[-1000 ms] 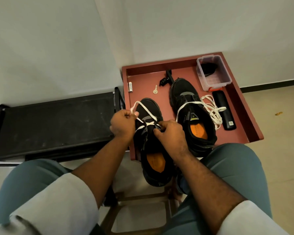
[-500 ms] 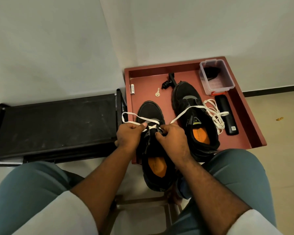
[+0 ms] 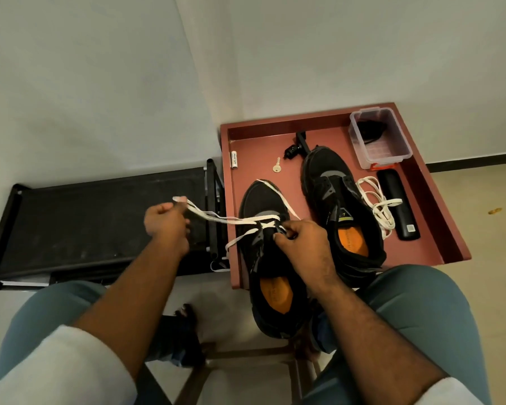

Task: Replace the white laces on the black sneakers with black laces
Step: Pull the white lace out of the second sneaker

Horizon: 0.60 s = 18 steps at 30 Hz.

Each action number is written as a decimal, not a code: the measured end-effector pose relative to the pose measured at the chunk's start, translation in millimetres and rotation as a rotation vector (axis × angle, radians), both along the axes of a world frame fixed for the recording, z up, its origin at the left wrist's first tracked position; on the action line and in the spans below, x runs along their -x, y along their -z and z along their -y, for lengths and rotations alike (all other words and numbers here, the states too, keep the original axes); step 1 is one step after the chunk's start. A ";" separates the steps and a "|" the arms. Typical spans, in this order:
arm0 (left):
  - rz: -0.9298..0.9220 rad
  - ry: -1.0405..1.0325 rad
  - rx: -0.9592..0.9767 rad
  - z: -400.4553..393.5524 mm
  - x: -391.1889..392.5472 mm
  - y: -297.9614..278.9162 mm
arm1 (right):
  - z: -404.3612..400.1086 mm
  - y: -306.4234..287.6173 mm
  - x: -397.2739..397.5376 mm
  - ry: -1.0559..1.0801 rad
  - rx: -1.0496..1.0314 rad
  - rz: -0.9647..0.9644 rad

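On the red tray [image 3: 438,217], the near sneaker [image 3: 270,252] juts over the front rim toward the knees, its white lace [image 3: 240,221] half drawn out. His left hand [image 3: 165,220] pinches the lace and stretches it out over the black bench [image 3: 94,217]; his right hand [image 3: 303,239] is curled at the eyelets, steadying the shoe. Flat, limp and light, the lace should slide easily if gripped near its tip. Leftward there's room; the far sneaker [image 3: 330,185] and loose lace [image 3: 376,206] crowd the right.

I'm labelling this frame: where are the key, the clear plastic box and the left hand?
key [image 3: 276,168]: head view, its round bow.
clear plastic box [image 3: 401,141]: head view, right wall.
left hand [image 3: 165,219]: head view, its back.
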State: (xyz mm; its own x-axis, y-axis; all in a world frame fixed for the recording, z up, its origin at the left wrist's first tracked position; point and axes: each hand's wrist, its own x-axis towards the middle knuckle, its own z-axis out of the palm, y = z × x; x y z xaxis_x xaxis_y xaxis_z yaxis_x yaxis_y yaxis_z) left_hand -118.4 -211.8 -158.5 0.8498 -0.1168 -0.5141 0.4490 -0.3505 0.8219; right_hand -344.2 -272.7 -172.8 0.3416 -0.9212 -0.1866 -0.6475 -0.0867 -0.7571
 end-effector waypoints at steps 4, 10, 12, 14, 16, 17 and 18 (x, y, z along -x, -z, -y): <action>0.510 0.562 -0.010 -10.3 51.4 8.7 | 1.2 -1.0 -0.9 -0.009 0.007 -0.022; 0.534 0.946 -0.115 -6.0 74.4 18.9 | 0.9 -3.2 -0.1 -0.017 0.033 -0.030; 0.615 1.001 -0.127 -4.7 67.9 15.9 | 1.2 -3.5 -0.8 -0.009 0.025 -0.023; 0.734 1.123 -0.160 -1.9 58.6 9.0 | 1.9 -2.5 -0.9 -0.005 0.016 -0.015; 0.881 1.203 -0.239 -1.7 40.4 0.4 | 2.1 -1.1 0.3 -0.001 0.009 -0.010; 0.929 1.168 -0.285 -2.9 27.0 -1.4 | 2.4 -0.3 1.0 -0.001 0.007 -0.008; 0.921 1.065 -0.327 -5.9 10.8 -1.7 | 2.4 0.4 1.7 -0.004 0.006 -0.007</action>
